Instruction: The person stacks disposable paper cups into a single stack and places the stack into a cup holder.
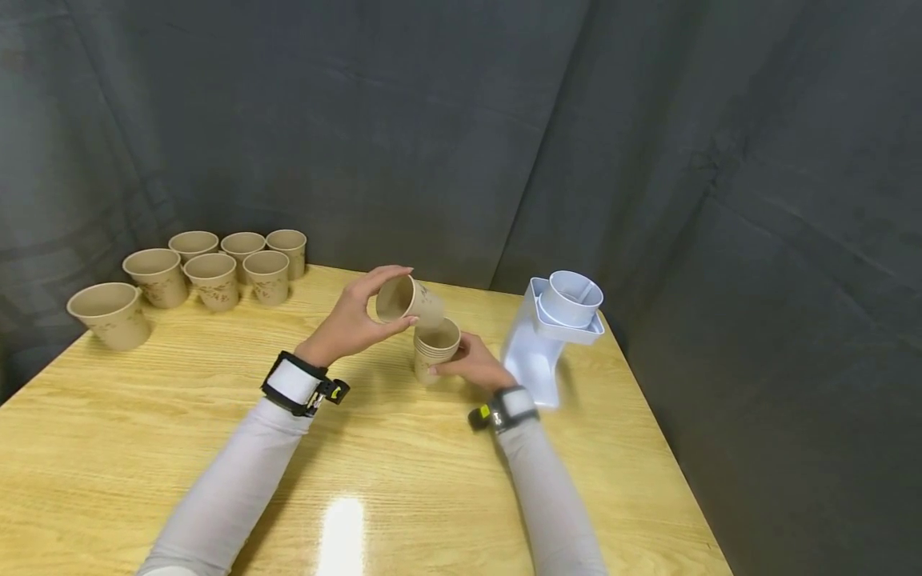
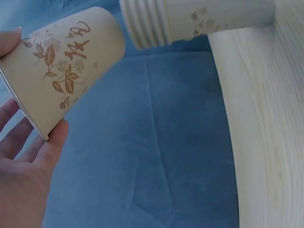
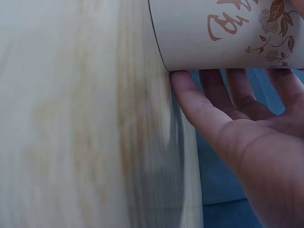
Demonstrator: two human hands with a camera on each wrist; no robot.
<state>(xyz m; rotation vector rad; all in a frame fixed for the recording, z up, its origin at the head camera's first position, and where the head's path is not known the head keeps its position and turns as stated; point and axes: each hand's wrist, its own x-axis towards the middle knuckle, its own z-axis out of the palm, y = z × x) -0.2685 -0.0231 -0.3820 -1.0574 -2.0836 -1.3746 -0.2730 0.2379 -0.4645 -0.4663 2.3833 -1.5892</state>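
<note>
My left hand [image 1: 349, 320] holds a single beige paper cup [image 1: 425, 306] by its rim, thumb on one side and fingers on the other. The cup is tilted, its mouth toward the left palm and its base pointing at the stack. Leaf and flower print with brown writing shows on that cup [image 2: 71, 59] in the left wrist view. Just below and to the right, a nested stack of paper cups [image 1: 426, 370] stands upright on the table. My right hand [image 1: 475, 362] grips this stack low down from the right, the thumb near its base in the right wrist view.
Several matching paper cups stand upright at the back left, the nearest cup [image 1: 115, 320] apart at the table's left edge. A white plastic stand [image 1: 536, 352] with a round white cylinder [image 1: 571, 300] on top is right of my right hand. A dark curtain [image 1: 346, 144] hangs behind the wooden table [image 1: 403, 496].
</note>
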